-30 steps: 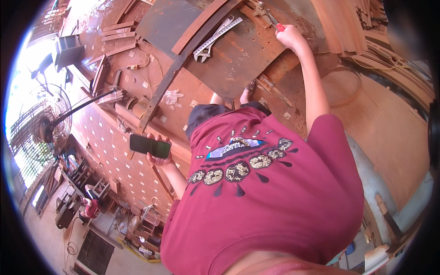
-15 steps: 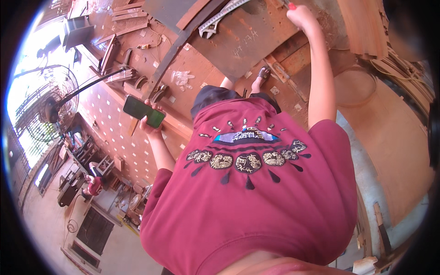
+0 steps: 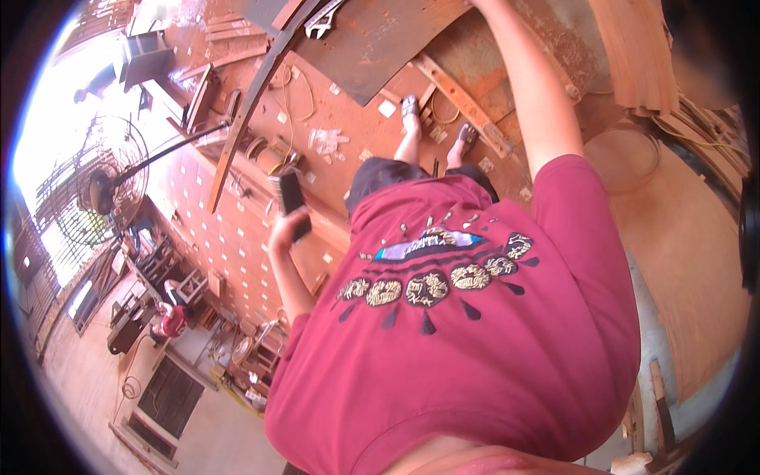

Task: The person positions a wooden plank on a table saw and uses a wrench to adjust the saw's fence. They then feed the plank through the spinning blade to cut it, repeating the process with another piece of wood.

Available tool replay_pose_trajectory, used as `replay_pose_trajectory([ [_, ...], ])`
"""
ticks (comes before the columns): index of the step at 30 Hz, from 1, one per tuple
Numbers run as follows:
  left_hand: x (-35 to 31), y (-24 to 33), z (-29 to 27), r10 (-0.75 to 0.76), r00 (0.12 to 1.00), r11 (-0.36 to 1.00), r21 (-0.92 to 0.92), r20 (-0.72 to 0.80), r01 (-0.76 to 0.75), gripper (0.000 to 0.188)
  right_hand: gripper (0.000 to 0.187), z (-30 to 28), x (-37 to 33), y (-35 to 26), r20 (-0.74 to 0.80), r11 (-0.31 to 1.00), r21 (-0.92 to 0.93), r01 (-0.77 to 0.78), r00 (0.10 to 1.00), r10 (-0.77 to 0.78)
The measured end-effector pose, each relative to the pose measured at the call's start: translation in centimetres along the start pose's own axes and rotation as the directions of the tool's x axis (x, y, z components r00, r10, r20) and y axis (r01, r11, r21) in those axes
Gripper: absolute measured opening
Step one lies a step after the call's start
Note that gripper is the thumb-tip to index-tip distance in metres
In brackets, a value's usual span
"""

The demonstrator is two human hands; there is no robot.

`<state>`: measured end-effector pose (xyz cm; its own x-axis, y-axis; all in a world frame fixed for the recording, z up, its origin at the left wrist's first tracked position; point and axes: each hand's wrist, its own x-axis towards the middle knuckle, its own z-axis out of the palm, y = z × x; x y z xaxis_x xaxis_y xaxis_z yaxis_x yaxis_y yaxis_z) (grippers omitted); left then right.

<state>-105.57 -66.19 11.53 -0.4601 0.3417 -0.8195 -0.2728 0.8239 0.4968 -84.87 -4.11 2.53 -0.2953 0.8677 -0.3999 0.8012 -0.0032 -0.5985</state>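
Observation:
My left hand (image 3: 285,231) is closed around a dark smartphone (image 3: 290,192), out in front of my red shirt on the left. The phone is tilted and seen narrow, so its screen barely shows. My right arm (image 3: 526,79) reaches far ahead over a brown board (image 3: 372,51). Only the base of my right hand (image 3: 481,3) shows at the upper rim; its fingers are cut off, and whatever they hold is hidden. A metal adjustable wrench (image 3: 321,22) lies at the board's left edge.
A standing fan (image 3: 101,190) is at the left. A long dark strip (image 3: 257,107) slants past the phone. Crumpled clear plastic (image 3: 327,144) lies on the tiled floor. Wood sheets (image 3: 681,261) stand at the right. Another person (image 3: 170,321) sits far off at lower left.
My left hand has turned the phone from nearly flat to steep and brought it rightward. My right hand, earlier closed on something with a red end, has moved up and left, mostly out of view.

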Motion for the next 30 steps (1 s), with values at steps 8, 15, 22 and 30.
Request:
replay_pose_trajectory([
  [8, -0.3, -10.4, 7.8, -0.193, 0.868, 0.918, 0.397, 0.458, -0.006, 0.055, 0.044, 3.7, 8.7, -6.5, -0.059, 0.992, -0.077, 0.097, 0.993, -0.102],
  [15, -4.2, -0.9, 8.1, -0.391, 0.738, 0.770, 0.635, 0.550, -0.065, 0.098, 0.049, 1.1, 7.5, -11.7, -0.029, 0.999, -0.013, 0.036, 0.999, -0.037],
  [22, 2.7, 1.5, 11.5, -0.329, 0.733, 0.738, 0.647, 0.595, -0.193, 0.079, 0.051, 0.9, 7.3, -13.3, 0.020, 0.997, 0.069, 0.033, 0.999, -0.034],
  [30, 1.9, 4.2, 6.6, -0.408, 0.710, 0.719, 0.681, 0.574, -0.137, 0.080, 0.017, -1.5, 2.8, -8.9, 0.069, 0.979, 0.203, 0.037, 0.996, -0.052],
])
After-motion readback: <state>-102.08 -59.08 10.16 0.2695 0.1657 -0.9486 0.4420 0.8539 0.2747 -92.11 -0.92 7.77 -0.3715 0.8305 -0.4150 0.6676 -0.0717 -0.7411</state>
